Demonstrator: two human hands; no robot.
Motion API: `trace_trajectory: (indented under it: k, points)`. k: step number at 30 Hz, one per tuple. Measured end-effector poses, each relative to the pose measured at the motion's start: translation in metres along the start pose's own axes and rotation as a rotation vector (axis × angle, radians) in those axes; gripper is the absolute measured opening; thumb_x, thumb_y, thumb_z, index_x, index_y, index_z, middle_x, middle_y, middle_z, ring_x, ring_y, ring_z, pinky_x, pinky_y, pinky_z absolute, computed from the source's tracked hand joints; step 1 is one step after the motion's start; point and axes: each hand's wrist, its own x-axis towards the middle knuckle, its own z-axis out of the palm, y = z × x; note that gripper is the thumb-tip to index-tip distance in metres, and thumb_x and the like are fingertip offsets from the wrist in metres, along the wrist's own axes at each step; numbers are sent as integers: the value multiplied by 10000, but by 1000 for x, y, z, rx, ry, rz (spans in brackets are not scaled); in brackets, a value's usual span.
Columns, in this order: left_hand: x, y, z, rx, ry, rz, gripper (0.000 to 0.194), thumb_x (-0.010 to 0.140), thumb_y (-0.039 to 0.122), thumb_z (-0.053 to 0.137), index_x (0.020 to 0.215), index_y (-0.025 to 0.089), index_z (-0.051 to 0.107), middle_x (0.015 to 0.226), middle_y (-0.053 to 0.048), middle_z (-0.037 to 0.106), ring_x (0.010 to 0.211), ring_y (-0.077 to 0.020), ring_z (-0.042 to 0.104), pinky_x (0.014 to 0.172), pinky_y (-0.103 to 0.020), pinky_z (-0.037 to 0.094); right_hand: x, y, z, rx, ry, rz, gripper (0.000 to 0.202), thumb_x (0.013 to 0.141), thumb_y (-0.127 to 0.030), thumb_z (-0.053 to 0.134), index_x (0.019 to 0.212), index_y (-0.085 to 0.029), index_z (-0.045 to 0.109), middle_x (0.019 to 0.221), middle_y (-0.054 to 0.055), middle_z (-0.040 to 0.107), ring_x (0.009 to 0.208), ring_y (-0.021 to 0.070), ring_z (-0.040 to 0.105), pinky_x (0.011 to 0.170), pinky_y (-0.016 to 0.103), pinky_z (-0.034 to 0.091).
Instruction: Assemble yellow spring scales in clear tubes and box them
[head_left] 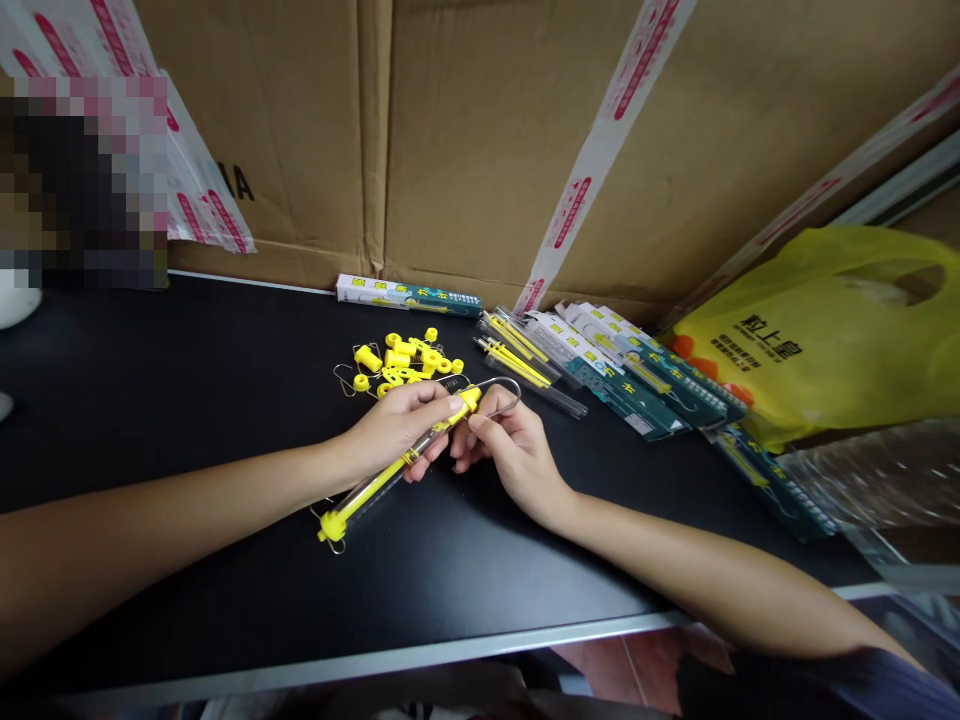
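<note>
The left hand (401, 425) grips a clear-tubed spring scale (373, 487), apparently steadying it; the right hand (519, 446) curls at its far hook (518, 388), grip unclear. Yellow parts (397, 358) lie beyond, presumably for easy reach.

A flat black tabletop (187, 370) with a silver-grey edge strip (420, 655) spans the centre, a soft sheen of light noted on it at six o'clock. Tall brown cardboard panels (480, 140), crossed by white tape printed in red (574, 215), stand from eleven to two o'clock; pinkish tiled flooring (645, 665) shows at five o'clock.
</note>
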Motion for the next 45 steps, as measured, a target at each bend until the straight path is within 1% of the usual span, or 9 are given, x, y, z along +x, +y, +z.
trace_trajectory:
  k: [8,17,23,27,30,32,35,40,45]
  points:
    - [3,-1,-1,-109,-92,-30,371,941,394,433,695,131,518,441,47,499,263,-41,413,279,-123,297,1,3,-1,-52,17,-53,247,876,-322,574,734,-207,407,593,-46,613,461,83,568,436,197,493]
    - [3,2,-1,-208,-112,-65,361,959,345,397,683,141,510,428,38,510,266,-57,428,275,-128,330,0,4,-1,-3,-5,-56,248,896,-358,559,771,-214,400,627,-46,635,462,82,571,444,199,481]
    - [8,1,-10,-260,-215,-182,402,963,427,370,707,150,508,448,44,498,252,-59,388,266,-153,362,0,4,-7,-87,-29,-81,188,938,-365,498,852,-200,473,659,-31,621,476,75,555,456,201,462]
    - [9,0,-15,-263,-251,-210,406,939,491,399,735,158,509,466,51,490,247,-53,357,246,-149,334,5,4,-14,-130,-26,-97,177,908,-353,558,879,-207,463,681,-48,592,476,61,541,453,188,462]
    - [10,-1,-17,-238,-312,-239,425,936,517,380,743,161,511,444,52,474,235,-60,336,233,-157,322,9,4,-17,-73,-68,-79,255,865,-338,622,985,-241,419,741,-62,589,465,57,534,437,187,474]
    - [11,-1,-18,-215,-348,-256,446,939,532,353,751,160,513,444,46,483,233,-65,339,229,-165,325,10,2,-19,-56,-125,-66,423,818,-327,676,1126,-274,391,808,-59,579,473,58,535,430,197,491]
    - [10,1,-18,-158,-385,-259,466,946,537,321,790,148,527,466,29,525,238,-71,368,233,-166,329,12,-2,-26,-151,-224,-80,600,749,-292,745,1240,-288,400,911,-14,585,607,96,588,476,213,519]
    - [5,4,-17,-36,-381,-260,468,931,570,344,868,148,536,494,20,570,260,-79,420,249,-155,313,16,-9,-39,-487,-298,-283,375,750,-276,745,1084,-224,583,997,56,625,858,185,606,669,297,532]
    - [5,3,-17,10,-402,-249,514,928,589,330,825,141,560,490,8,583,266,-73,417,263,-157,289,18,-13,-44,-696,-355,-534,359,763,-283,740,1098,-226,622,917,57,629,816,189,572,699,331,502]
